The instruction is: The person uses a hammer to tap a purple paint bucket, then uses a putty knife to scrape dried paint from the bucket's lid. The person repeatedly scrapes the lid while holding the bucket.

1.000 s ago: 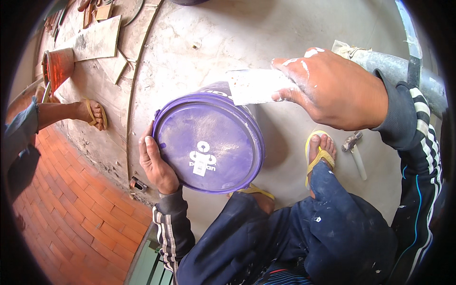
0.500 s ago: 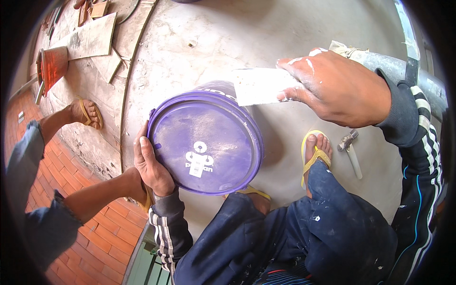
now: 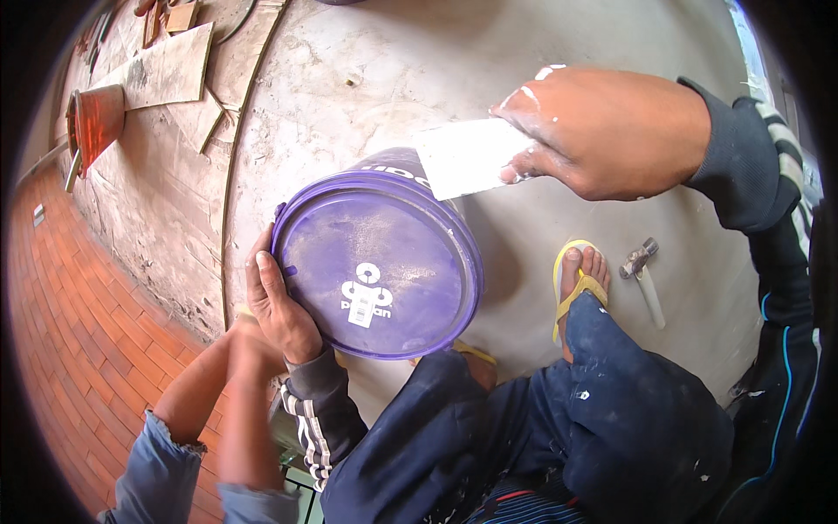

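Note:
A bucket with a purple lid [image 3: 375,236] is tipped so that its lid faces me; dusty patches and a white label show on the lid. My left hand [image 3: 286,310] grips the bucket's left side at the rim. Closed around a white-coated flat putty knife [image 3: 463,157] is my right hand [image 3: 607,135], its knuckles smeared with white. The putty knife's blade is at the bucket's upper right edge, overlapping the wall in view; whether they touch I cannot tell. Its handle is hidden in my fist.
A hammer [image 3: 646,279] lies on the grey floor right of my sandalled foot [image 3: 583,275]. Farther left stand an orange bucket [image 3: 96,127] and a board [image 3: 170,74]. Another person's legs [image 3: 209,384] are close on my left, over red brick paving [image 3: 105,349].
My right hand and the putty knife have shifted slightly left. The other person's legs have moved toward me. A grey pipe beside my right hand is out of sight. My left hand stays put.

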Motion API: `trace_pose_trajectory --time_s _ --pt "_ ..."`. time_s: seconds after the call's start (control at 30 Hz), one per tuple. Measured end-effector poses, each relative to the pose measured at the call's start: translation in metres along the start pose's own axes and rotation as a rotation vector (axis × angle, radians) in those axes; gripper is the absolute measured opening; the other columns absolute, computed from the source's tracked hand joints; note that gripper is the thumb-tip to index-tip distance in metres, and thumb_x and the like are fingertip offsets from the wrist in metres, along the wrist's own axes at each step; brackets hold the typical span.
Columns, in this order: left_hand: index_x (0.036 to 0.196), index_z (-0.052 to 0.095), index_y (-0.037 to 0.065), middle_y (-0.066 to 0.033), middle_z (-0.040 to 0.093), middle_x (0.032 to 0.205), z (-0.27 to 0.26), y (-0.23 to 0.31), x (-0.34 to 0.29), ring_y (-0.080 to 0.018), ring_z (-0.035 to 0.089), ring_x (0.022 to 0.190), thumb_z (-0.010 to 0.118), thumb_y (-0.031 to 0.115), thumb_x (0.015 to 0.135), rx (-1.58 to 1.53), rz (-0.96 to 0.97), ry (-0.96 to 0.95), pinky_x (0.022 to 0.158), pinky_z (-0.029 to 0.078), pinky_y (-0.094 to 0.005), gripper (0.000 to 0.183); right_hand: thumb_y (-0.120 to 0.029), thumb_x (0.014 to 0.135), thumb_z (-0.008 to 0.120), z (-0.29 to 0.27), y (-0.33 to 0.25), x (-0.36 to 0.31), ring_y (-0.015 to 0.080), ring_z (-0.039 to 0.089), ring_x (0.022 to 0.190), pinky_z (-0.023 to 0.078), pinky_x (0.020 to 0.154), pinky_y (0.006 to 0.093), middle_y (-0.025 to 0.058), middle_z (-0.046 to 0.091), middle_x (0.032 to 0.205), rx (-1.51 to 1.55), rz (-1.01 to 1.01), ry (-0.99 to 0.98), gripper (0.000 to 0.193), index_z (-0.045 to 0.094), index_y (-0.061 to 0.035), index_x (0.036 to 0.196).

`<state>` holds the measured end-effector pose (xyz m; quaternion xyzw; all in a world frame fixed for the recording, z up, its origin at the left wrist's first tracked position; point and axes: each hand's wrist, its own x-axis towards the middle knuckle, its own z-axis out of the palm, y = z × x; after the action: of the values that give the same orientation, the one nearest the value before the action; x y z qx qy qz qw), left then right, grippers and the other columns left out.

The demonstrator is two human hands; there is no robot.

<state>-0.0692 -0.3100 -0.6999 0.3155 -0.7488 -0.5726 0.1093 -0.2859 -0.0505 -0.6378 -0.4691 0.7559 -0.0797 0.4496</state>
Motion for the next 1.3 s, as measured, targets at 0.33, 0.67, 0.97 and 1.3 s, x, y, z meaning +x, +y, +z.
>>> trace_pose_trajectory --time_s 0.33,0.67,0.97,1.3 --pt "0.121 0.052 -0.004 -0.0137 0.058 0.116 -0.002 0.002 -0.002 -0.017 0.054 0.105 0.035 0.023 0.1 -0.029 -0.026 -0.004 0.095 0.04 -0.0297 0.039 -0.026 0.085 0.062 0.013 0.012 0.012 0.032 0.056 0.084 0.045 0.075 0.0391 0.0183 0.062 0.089 0.397 0.128 -0.083 0.041 0.057 0.0044 0.111" --pt "0.118 0.054 -0.004 -0.0126 0.059 0.111 0.004 0.005 -0.001 -0.0155 0.054 0.102 0.036 0.023 0.1 0.075 0.011 -0.014 0.094 0.039 -0.0284 0.036 -0.024 0.085 0.059 0.006 0.005 0.006 0.0305 0.056 0.081 0.045 0.073 0.039 0.0161 0.062 0.083 0.151 0.07 0.026 0.032 0.059 0.0027 0.103" --pt "0.117 0.055 -0.003 -0.0102 0.058 0.109 0.009 0.01 -0.002 -0.0143 0.054 0.099 0.036 0.022 0.1 0.059 0.03 0.022 0.091 0.041 -0.0282 0.035 -0.018 0.087 0.054 0.062 0.041 0.031 0.0107 0.043 0.048 0.035 0.045 0.0267 0.0031 0.05 0.064 1.069 0.022 -0.155 0.025 0.057 0.0019 0.102" --pt "0.117 0.056 -0.003 -0.0113 0.059 0.111 0.004 0.005 -0.003 -0.0154 0.054 0.102 0.037 0.023 0.1 0.064 0.011 0.03 0.093 0.04 -0.0289 0.037 -0.019 0.086 0.058 0.101 0.055 0.055 0.0064 0.038 0.048 0.031 0.042 0.0219 0.0005 0.046 0.063 1.463 -0.193 -0.223 0.029 0.055 0.004 0.103"
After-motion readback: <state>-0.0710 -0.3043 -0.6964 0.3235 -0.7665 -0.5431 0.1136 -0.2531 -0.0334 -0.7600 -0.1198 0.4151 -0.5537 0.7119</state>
